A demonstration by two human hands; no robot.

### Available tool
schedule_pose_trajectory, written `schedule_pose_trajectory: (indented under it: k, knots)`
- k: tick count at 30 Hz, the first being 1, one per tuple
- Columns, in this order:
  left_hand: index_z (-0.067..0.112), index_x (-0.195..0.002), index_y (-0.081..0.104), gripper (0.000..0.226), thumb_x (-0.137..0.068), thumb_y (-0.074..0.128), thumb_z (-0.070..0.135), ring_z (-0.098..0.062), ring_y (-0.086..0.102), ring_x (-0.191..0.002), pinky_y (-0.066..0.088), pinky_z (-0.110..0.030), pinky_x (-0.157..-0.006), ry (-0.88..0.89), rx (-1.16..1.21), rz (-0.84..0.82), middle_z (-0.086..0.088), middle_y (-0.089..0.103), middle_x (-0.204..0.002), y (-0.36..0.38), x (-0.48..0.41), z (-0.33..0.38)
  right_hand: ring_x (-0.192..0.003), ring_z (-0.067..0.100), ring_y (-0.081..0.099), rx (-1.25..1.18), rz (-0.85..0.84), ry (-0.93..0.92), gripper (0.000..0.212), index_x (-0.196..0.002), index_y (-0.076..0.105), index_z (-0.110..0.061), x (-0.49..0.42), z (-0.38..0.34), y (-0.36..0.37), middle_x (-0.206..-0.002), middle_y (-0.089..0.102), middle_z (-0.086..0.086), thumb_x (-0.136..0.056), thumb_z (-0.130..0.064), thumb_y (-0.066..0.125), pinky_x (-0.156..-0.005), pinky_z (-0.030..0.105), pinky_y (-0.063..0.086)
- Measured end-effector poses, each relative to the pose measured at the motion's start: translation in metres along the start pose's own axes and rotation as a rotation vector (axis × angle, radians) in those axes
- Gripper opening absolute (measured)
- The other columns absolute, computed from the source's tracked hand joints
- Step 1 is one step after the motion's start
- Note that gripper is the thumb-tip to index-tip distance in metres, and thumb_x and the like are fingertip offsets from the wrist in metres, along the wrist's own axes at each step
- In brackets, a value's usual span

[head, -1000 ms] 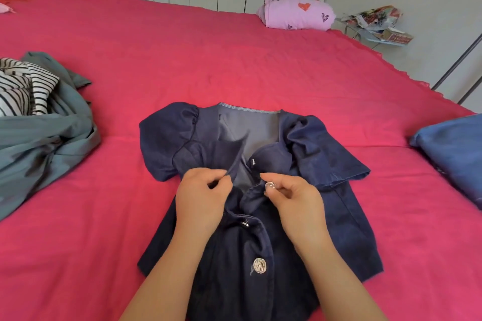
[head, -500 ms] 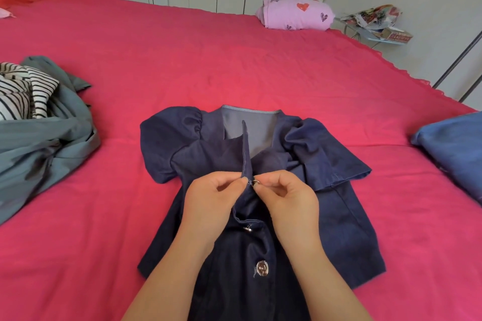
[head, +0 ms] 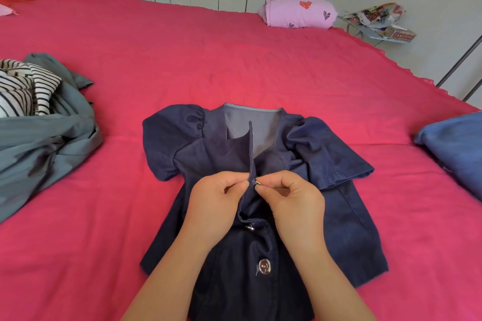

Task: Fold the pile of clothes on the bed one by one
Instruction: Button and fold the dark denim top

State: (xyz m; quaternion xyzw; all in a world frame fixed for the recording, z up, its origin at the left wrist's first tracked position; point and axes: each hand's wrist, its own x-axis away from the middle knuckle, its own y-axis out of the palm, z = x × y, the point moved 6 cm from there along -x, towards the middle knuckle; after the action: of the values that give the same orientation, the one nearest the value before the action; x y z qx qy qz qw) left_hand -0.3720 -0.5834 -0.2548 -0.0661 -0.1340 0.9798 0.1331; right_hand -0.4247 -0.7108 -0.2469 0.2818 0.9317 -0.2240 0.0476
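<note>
Pink bed (head: 234,60): navy blouse (head: 347,229) lies lengthwise, collar (head: 253,110) away; left hand (head: 214,203), right hand (head: 294,203) pinch it.

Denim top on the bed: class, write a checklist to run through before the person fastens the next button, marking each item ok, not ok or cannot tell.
1. Left hand pinches front edge: ok.
2. Right hand pinches button: ok.
3. Button pushed through its hole: not ok, it shows on the right hand's side of the edge.
4. Lower button fastened: ok.
5. Sleeve by the right hand lying flat: not ok, bunched.
6. Denim top lies on bed: ok.
</note>
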Motion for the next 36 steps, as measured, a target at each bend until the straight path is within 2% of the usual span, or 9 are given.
schedule_pose_trajectory:
  k: [3, 9, 13, 18, 22, 24, 30, 33, 36]
  knots:
    - [0.021, -0.092, 0.072, 0.027, -0.09, 0.052, 0.003, -0.002, 0.063, -0.07, 0.052, -0.017, -0.071, -0.021, 0.028, 0.022, 0.009, 0.07, -0.083, 0.001, 0.001, -0.002, -0.069, -0.004, 0.064, -0.021, -0.021, 0.013, 0.03, -0.066, 0.065, -0.033, 0.0, -0.002, 0.002, -0.076, 0.068, -0.022, -0.077, -0.007, 0.071, -0.067, 0.008, 0.047]
    - [0.014, -0.084, 0.069, 0.024, -0.088, 0.053, -0.003, -0.004, 0.068, -0.07, 0.053, -0.013, -0.061, -0.067, 0.195, 0.021, 0.003, 0.071, -0.079, 0.002, 0.0, -0.003, -0.069, -0.006, 0.064, -0.078, -0.023, 0.026, 0.029, -0.069, 0.067, -0.029, -0.001, -0.001, 0.003, -0.07, 0.069, -0.016, -0.077, -0.002, 0.07, -0.065, 0.004, 0.045]
    - [0.013, -0.08, 0.068, 0.017, -0.083, 0.061, -0.002, -0.004, 0.066, -0.06, 0.052, -0.013, -0.056, -0.083, 0.229, 0.008, 0.001, 0.068, -0.074, 0.001, -0.001, -0.001, -0.067, -0.001, 0.065, -0.14, -0.025, 0.061, 0.026, -0.071, 0.068, -0.024, -0.001, 0.004, 0.003, -0.069, 0.069, -0.009, -0.076, 0.002, 0.069, -0.067, 0.012, 0.05]
    - [0.023, -0.066, 0.064, 0.024, -0.077, 0.069, 0.002, -0.003, 0.06, -0.052, 0.054, -0.019, -0.056, -0.01, 0.09, 0.053, 0.004, 0.062, -0.066, 0.001, -0.003, 0.001, -0.077, 0.019, 0.07, -0.328, -0.083, 0.204, 0.025, -0.082, 0.069, -0.019, 0.002, 0.015, 0.012, -0.079, 0.073, 0.005, -0.08, 0.005, 0.061, -0.074, 0.029, 0.055]
    - [0.027, -0.064, 0.056, 0.027, -0.074, 0.073, 0.008, -0.012, 0.06, -0.062, 0.052, -0.027, -0.064, 0.144, -0.133, 0.122, 0.003, 0.056, -0.073, 0.002, -0.002, 0.004, -0.08, 0.017, 0.067, -0.622, -0.165, 0.364, 0.014, -0.094, 0.066, -0.011, 0.005, 0.018, 0.017, -0.082, 0.071, 0.006, -0.085, -0.002, 0.06, -0.075, 0.026, 0.052]
    - [0.025, -0.064, 0.054, 0.027, -0.074, 0.073, 0.008, -0.008, 0.057, -0.066, 0.046, -0.022, -0.065, 0.196, -0.231, 0.132, 0.006, 0.053, -0.073, 0.005, 0.001, 0.007, -0.08, 0.018, 0.064, -0.598, -0.168, 0.372, 0.014, -0.096, 0.064, -0.012, 0.005, 0.021, 0.018, -0.082, 0.068, 0.007, -0.083, -0.007, 0.065, -0.075, 0.028, 0.051]
    - [0.011, -0.067, 0.058, 0.015, -0.077, 0.069, 0.005, -0.009, 0.052, -0.072, 0.042, -0.019, -0.066, 0.29, -0.303, 0.129, 0.007, 0.051, -0.069, 0.012, 0.004, 0.009, -0.076, 0.021, 0.063, -0.645, -0.132, 0.402, 0.025, -0.099, 0.061, -0.011, 0.002, 0.027, 0.014, -0.071, 0.068, 0.007, -0.084, 0.008, 0.057, -0.078, 0.036, 0.052]
    - [0.012, -0.067, 0.057, 0.016, -0.08, 0.066, 0.008, -0.01, 0.057, -0.065, 0.046, -0.027, -0.064, 0.239, -0.26, 0.146, 0.004, 0.056, -0.067, 0.012, 0.004, 0.006, -0.069, 0.018, 0.06, -0.657, -0.129, 0.386, 0.029, -0.1, 0.06, -0.013, 0.0, 0.027, 0.016, -0.062, 0.065, 0.001, -0.086, 0.01, 0.051, -0.074, 0.032, 0.05]
    - [0.014, -0.067, 0.057, 0.018, -0.083, 0.065, 0.009, -0.006, 0.064, -0.062, 0.053, -0.025, -0.065, 0.11, -0.083, 0.152, 0.003, 0.064, -0.064, 0.01, 0.002, 0.0, -0.075, 0.022, 0.065, -0.712, -0.122, 0.379, 0.029, -0.106, 0.058, -0.011, -0.001, 0.024, 0.017, -0.077, 0.069, 0.011, -0.087, 0.01, 0.052, -0.079, 0.035, 0.053]
